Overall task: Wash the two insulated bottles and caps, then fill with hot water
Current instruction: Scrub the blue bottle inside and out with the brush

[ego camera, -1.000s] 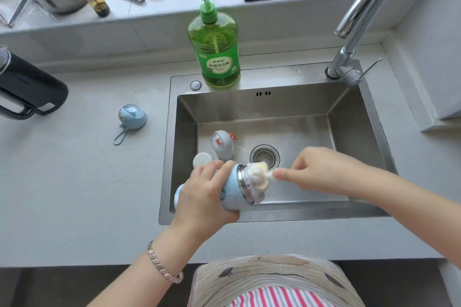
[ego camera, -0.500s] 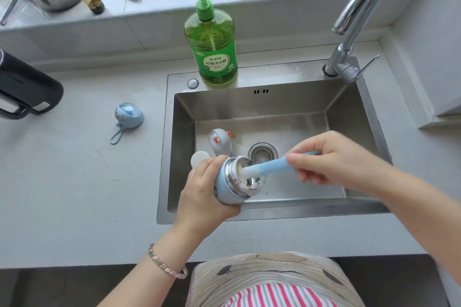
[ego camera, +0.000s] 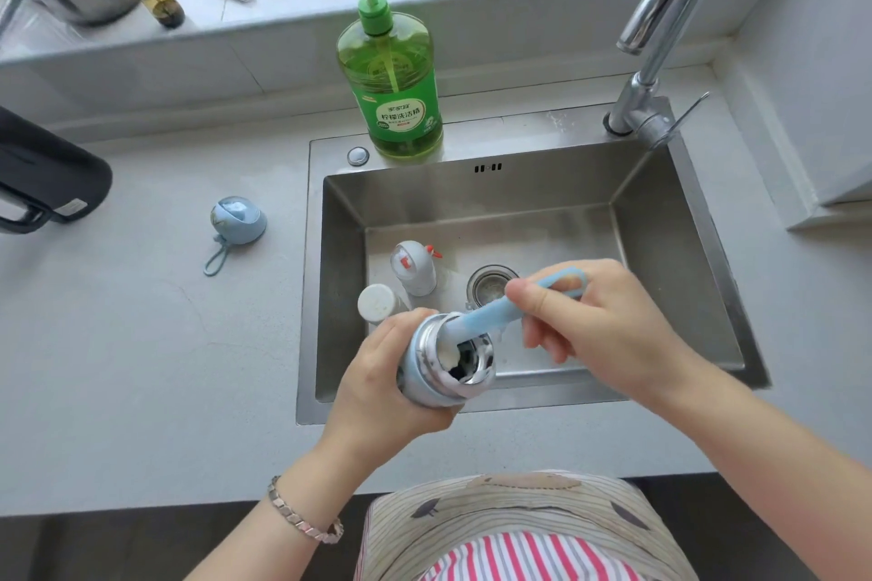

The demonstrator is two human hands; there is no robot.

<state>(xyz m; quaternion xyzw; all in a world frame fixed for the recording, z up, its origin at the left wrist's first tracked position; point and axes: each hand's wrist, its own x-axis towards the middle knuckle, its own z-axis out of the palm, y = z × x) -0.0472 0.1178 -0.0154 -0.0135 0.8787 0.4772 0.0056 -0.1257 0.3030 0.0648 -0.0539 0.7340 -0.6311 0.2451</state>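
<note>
Seen from my head, the blue bottle (ego camera: 417, 375) hangs over the front edge of the sink (ego camera: 472, 196), with its steel mouth tilted up towards my right hand (ego camera: 599, 335). My left hand (ego camera: 377, 396) curls tightly round the bottle's body. My right hand pinches the handle of the blue brush (ego camera: 490, 314), whose foamy white head sits inside the shiny, soapy mouth.

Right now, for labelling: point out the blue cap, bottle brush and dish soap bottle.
blue cap (ego camera: 238, 222), head view, domed top.
bottle brush (ego camera: 487, 315), head view, blue handle.
dish soap bottle (ego camera: 387, 61), head view, green body.
</note>
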